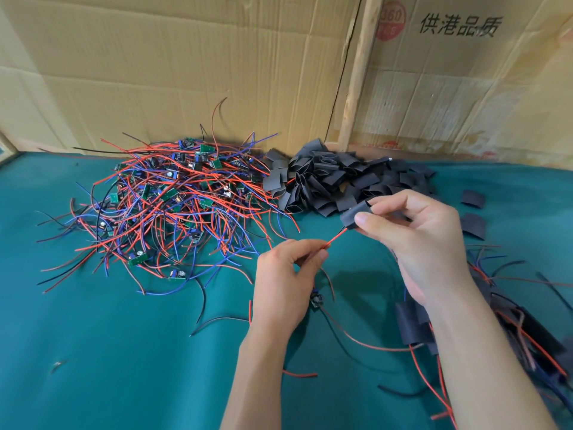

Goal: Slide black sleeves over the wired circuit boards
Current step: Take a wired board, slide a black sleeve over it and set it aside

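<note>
The right hand [412,231] pinches one black sleeve [356,216] between thumb and fingertips, holding it up off the bench [93,352] with its open mouth turned toward the left hand [286,279]. The left hand grips a red wire [336,236] close to its free end, fingers curled round it, so that only a short stiff stretch runs up to the sleeve; held that near the tip, the wire should not flop as it is fed in. The tip sits at the sleeve's lower opening (whether it is already inside I cannot tell). The circuit board [316,301] this wire seems to belong to hangs just below the left hand, with its other leads trailing on the green cloth toward the near edge.

The stock is laid out to suit each hand. A tangled heap of wired boards [167,200] lies toward the far left of the bench, against the cardboard wall [186,63], within the left hand's reach. The pile of empty sleeves [328,181] sits at the far edge near the middle, just beyond the right hand. At the near right edge, boards already covered [412,324] lie beside the right forearm, probably dropped there as finished work.

The step in hand looks like threading, with the sleeve yet to be drawn down the leads onto the board.
</note>
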A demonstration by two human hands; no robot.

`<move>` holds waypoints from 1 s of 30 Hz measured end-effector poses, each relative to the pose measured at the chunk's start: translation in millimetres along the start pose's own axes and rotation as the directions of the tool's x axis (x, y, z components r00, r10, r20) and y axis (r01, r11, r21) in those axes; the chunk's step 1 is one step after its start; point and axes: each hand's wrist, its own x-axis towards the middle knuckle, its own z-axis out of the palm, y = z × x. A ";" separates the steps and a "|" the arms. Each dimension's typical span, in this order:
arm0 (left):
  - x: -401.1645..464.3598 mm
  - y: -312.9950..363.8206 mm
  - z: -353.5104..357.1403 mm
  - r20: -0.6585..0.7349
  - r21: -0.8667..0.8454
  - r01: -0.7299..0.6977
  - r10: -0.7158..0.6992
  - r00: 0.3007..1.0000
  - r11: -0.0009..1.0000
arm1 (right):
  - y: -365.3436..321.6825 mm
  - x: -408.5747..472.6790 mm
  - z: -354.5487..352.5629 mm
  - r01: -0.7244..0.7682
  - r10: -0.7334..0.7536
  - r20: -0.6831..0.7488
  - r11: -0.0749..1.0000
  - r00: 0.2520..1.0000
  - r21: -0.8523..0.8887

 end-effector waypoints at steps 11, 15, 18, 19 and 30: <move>1.4 -0.7 -0.5 0.050 -0.070 0.091 -0.088 0.995 0.993 | 16.1 -8.0 11.6 -0.149 0.158 0.156 0.987 0.975 -0.063; 2.1 -0.6 -0.4 0.064 -0.188 0.159 -0.150 0.987 0.969 | 21.0 -10.2 11.4 -0.195 0.197 0.154 0.980 0.968 -0.029; 2.1 -0.9 -0.1 0.073 -0.192 0.161 -0.150 0.986 0.968 | 23.1 -10.5 11.7 -0.197 0.202 0.153 0.979 0.967 -0.047; 1.9 -0.4 0.0 0.076 -0.196 0.164 -0.152 0.985 0.967 | 23.7 -10.4 11.6 -0.186 0.193 0.149 0.981 0.970 -0.057; -3.5 5.4 7.2 0.188 0.021 0.090 -0.093 0.978 0.996 | 13.8 -5.0 6.9 -0.147 0.169 -0.062 0.953 0.984 0.265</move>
